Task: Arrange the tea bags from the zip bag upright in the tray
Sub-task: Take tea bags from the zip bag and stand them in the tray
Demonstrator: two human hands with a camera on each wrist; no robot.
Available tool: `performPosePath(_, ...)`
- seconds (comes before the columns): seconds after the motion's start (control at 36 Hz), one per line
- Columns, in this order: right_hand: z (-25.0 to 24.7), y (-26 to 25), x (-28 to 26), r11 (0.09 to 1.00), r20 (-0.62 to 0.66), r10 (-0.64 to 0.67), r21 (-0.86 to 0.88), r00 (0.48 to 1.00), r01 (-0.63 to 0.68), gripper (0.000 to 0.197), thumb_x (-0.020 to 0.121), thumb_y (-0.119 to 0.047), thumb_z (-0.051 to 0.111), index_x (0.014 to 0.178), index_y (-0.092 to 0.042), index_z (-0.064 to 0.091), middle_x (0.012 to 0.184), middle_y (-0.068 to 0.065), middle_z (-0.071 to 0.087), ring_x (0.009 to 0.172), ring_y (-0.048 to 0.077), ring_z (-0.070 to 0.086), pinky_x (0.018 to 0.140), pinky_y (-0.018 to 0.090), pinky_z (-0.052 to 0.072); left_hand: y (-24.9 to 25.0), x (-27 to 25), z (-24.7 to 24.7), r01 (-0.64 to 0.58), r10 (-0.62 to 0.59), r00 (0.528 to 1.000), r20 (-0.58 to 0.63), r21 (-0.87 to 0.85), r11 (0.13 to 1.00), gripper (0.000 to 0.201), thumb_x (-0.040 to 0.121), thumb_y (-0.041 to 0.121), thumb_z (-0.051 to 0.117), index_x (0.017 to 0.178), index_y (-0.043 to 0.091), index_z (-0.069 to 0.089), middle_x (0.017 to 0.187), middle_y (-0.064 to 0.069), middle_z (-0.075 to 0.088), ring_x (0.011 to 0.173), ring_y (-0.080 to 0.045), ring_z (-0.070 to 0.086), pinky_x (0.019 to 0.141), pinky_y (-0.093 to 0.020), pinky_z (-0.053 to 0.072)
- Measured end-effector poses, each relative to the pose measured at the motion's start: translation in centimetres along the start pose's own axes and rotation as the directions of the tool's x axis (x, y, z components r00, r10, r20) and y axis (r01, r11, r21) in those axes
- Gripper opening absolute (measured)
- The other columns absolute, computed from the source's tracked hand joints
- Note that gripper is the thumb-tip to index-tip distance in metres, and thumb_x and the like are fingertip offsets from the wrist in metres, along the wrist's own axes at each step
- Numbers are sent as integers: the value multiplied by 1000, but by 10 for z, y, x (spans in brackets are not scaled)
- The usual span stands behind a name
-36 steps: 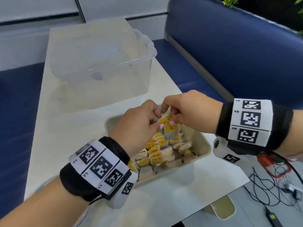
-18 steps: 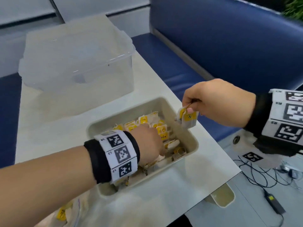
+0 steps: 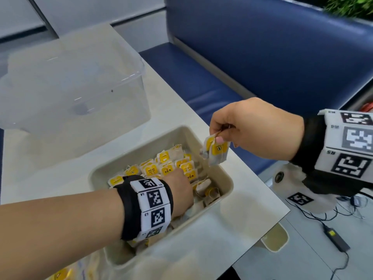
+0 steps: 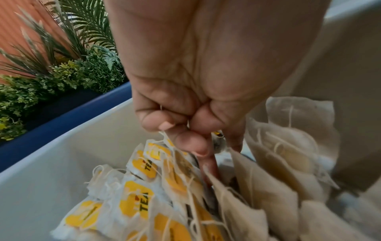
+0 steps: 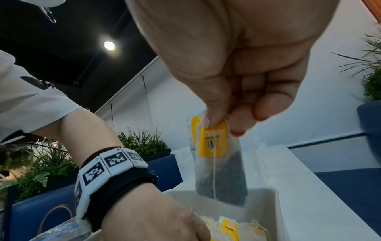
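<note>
Head view: right hand pinched two tea bags by their tops, just under its fingers, above the tray. Left hand, curled among packed bags, maybe held one. Light, soft, easily torn; best gripped at the tag.

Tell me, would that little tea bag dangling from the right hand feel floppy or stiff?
Probably floppy: the tea bag hangs limp from the right hand, its thin paper see-through over dark leaves. Likely very light, since a fingertip pinch at the yellow tag carries it. Possibly easy to tear.
</note>
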State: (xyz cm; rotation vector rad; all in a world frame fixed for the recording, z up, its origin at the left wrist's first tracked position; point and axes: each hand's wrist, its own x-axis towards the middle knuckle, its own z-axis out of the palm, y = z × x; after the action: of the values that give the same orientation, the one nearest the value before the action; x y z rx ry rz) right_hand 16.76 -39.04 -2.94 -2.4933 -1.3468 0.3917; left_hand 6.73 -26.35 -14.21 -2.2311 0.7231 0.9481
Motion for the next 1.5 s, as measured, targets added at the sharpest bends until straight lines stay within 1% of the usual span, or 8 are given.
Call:
performPosePath(0.31, 3, 4, 6, 1000, 9, 2, 9, 1000, -3, 18, 93, -24, 55, 81, -36, 49, 77, -11, 57, 65, 4, 52, 68, 25, 47, -7, 3, 5, 1, -3, 1000, -29, -71, 997, 25, 98, 16, 42, 110, 15, 64, 104, -3, 65, 99, -24, 57, 81, -31, 34)
performPosePath(0.44, 7, 4, 5, 1000, 37, -9, -9, 999, 9, 15, 93, -24, 56, 83, -34, 51, 69, -15, 52, 64, 4, 50, 59, 15, 38, -14, 3, 13, 3, -11, 999, -47, -154, 988, 26, 97, 14, 41, 105, 12, 66, 102, -5, 65, 95, -25, 58, 81, -31, 38)
performPosePath(0.53, 10, 3, 6, 1000, 48, -17, -17, 999, 18, 15, 93, -24, 56, 83, -34, 51, 72, -13, 54, 68, 8, 50, 59, 14, 36, -16, 0, 19, 2, -18, 995, -97, -166, 986, 28, 97, 14, 39, 107, 12, 66, 104, -5, 66, 97, -25, 59, 76, -29, 32)
performPosePath(0.61, 12, 2, 5, 1000, 47, -21, -7, 999, 21, 15, 92, -25, 56, 82, -35, 52, 74, -12, 56, 69, 8, 51, 61, 17, 40, -15, -3, 21, 10, -35, 990, -137, -174, 985, 30, 97, 13, 38, 109, 14, 65, 105, -4, 65, 100, -25, 58, 75, -28, 29)
performPosePath(0.75, 13, 1, 6, 1000, 59, -22, 4, 998, 21, 15, 92, -26, 57, 83, -36, 51, 73, -13, 55, 67, 6, 50, 63, 19, 40, -16, -6, 18, 15, -41, 990, -131, -193, 981, 33, 96, 11, 38, 117, 16, 62, 103, -6, 65, 96, -27, 60, 87, -34, 45)
performPosePath(0.83, 13, 0, 5, 1000, 48, -29, 12, 998, 28, 14, 92, -26, 57, 83, -35, 52, 72, -14, 54, 64, 3, 49, 60, 16, 38, -15, -7, 17, 0, -21, 993, -120, -172, 985, 35, 96, 12, 37, 123, 21, 58, 102, -6, 65, 92, -28, 60, 89, -37, 47)
performPosePath(1.11, 14, 1, 2, 999, 40, -13, 50, 999, 11, 18, 91, -25, 60, 80, -36, 51, 69, -16, 53, 61, 2, 48, 58, 16, 36, -11, 10, 26, 22, -59, 988, -143, -246, 969, 32, 96, 13, 37, 104, 13, 68, 99, -5, 67, 92, -27, 61, 83, -33, 45)
performPosePath(1.5, 11, 1, 0, 999, 56, -12, 36, 998, 10, 13, 92, -26, 58, 84, -34, 51, 71, -16, 52, 67, 4, 48, 57, 12, 31, -14, 3, 29, 30, -76, 989, -131, -323, 946, 26, 94, 16, 43, 107, 14, 66, 104, -2, 64, 94, -24, 61, 86, -38, 49)
